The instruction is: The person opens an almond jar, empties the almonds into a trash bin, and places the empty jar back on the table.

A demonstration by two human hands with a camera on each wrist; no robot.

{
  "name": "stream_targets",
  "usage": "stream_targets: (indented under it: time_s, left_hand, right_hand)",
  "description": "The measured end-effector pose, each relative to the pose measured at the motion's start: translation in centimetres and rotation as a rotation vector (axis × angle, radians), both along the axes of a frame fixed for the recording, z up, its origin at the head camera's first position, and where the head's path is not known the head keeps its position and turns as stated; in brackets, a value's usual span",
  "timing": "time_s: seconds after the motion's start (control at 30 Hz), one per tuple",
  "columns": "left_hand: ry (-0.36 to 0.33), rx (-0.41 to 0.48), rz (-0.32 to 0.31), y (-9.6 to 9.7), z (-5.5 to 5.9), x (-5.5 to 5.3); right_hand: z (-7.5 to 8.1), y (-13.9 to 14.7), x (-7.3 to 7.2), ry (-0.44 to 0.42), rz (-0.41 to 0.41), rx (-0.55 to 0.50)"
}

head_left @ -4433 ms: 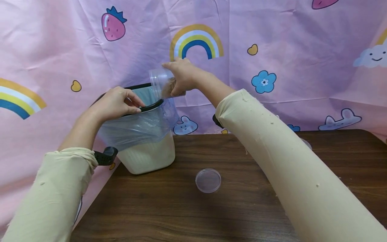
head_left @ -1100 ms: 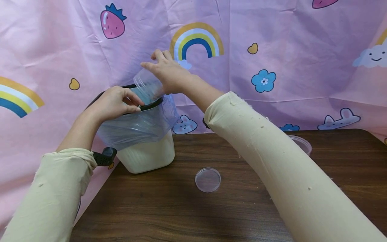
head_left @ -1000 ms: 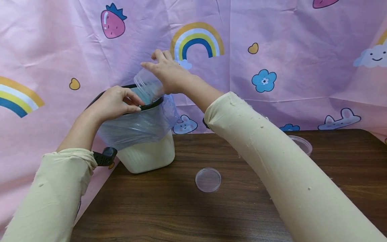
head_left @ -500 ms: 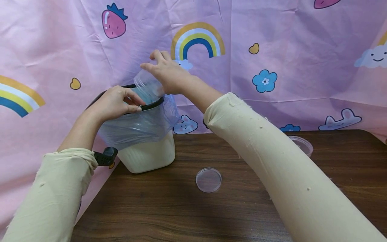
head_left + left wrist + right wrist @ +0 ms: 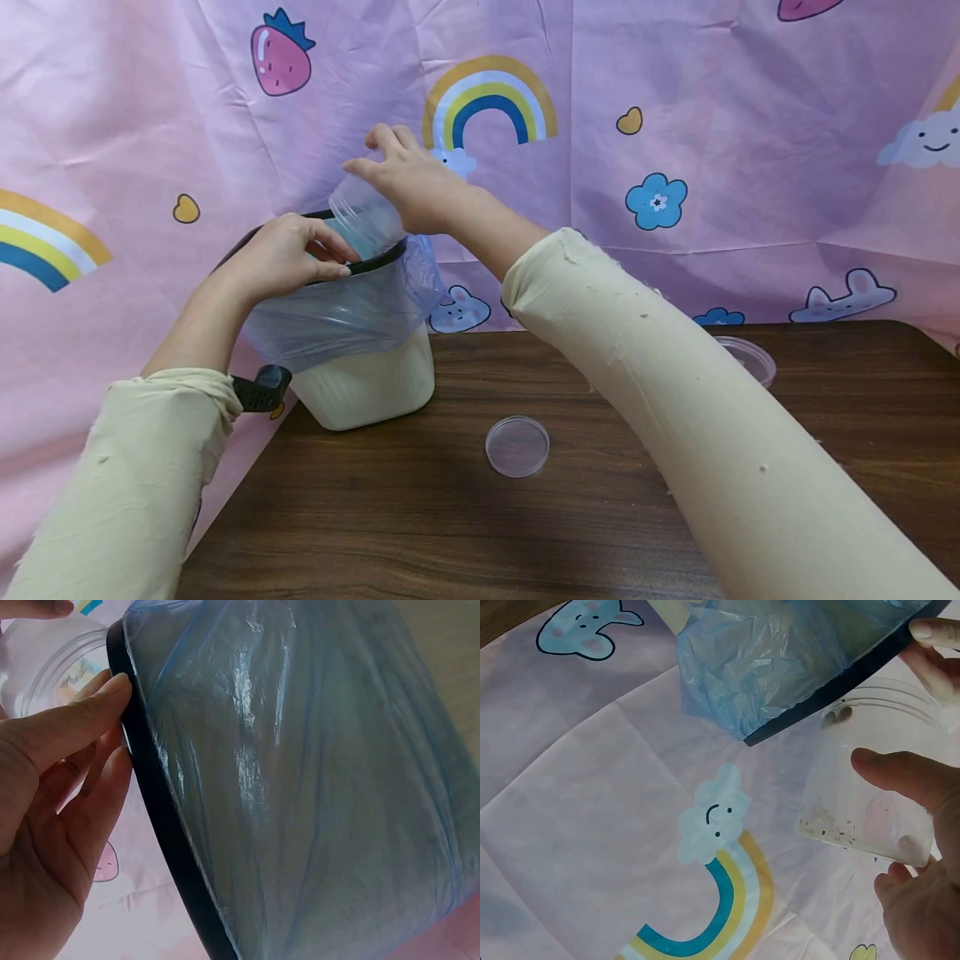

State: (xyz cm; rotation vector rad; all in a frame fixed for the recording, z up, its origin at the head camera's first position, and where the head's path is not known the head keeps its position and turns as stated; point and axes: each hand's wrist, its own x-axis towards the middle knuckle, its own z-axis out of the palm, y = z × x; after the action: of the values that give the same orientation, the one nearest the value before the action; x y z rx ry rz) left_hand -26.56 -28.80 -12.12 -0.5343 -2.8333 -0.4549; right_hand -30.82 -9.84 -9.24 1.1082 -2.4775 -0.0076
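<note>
A cream trash bin [image 5: 375, 387] stands at the table's left side, with a bluish translucent bag [image 5: 337, 317] folded over its black rim [image 5: 161, 806]. My left hand [image 5: 277, 258] pinches that rim on the near side, thumb and fingers to either side of it in the left wrist view. Over the bin's mouth, my right hand [image 5: 416, 187] grips a clear plastic jar [image 5: 363, 217] by its sides, tipped mouth-down toward the bag. The right wrist view shows small brown specks inside the jar [image 5: 832, 799] and a dark clump near its mouth. The bin's inside is mostly hidden.
A round clear lid [image 5: 517, 447] lies on the dark wooden table [image 5: 585, 525]. Another round clear plastic piece [image 5: 753, 362] is partly hidden behind the right sleeve [image 5: 660, 392]. A pink patterned cloth [image 5: 712, 100] hangs behind the table.
Since the earliest frame, the right hand has moved the jar left and tipped it steeper; most of its brown contents are out of it. The left hand has stayed on the rim.
</note>
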Motion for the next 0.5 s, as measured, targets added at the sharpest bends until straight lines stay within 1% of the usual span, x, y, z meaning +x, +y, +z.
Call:
stream_targets:
  time_s: [0.23,0.5]
  left_hand:
    - [0.002,0.0,-0.001,0.02,0.03,0.03]
    - [-0.001,-0.001,0.0,-0.03,-0.05,0.08]
  right_hand:
    - [0.07,-0.01,-0.02,0.003,0.01,0.009]
    - [0.07,-0.16,0.0,0.039,0.008,0.023]
